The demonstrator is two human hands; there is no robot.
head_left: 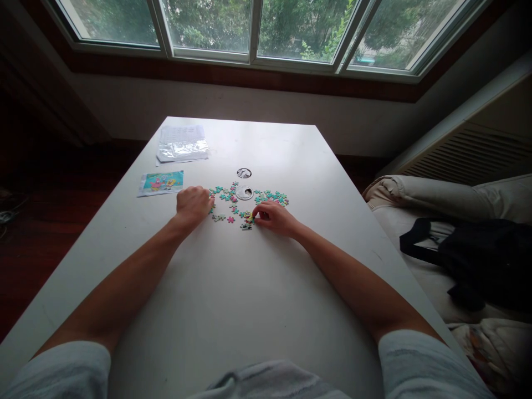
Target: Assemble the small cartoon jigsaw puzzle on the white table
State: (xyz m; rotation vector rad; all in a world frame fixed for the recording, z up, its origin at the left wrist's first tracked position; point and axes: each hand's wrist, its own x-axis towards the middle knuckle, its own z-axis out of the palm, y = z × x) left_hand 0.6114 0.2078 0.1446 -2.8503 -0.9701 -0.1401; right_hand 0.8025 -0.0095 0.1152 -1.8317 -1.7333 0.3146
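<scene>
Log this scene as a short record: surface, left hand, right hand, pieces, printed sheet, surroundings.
Surface: white table
Left hand: the left hand, curled at the left edge of the pieces; grip unclear
Right hand: the right hand, fingertips at a yellow-character section
Pieces: small, mostly green and pink jigsaw pieces, on both sides of a round fitting
Printed sheet: colorful cartoon sheet, beyond and left of the left hand
Surroundings: window ahead; black bag at right

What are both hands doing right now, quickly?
Left hand: curled, at the jigsaw pieces; can't tell whether its grip holds one.
Right hand: partly curled, at the yellow cartoon-figure jigsaw section; can't tell whether it's holding anything.
</scene>
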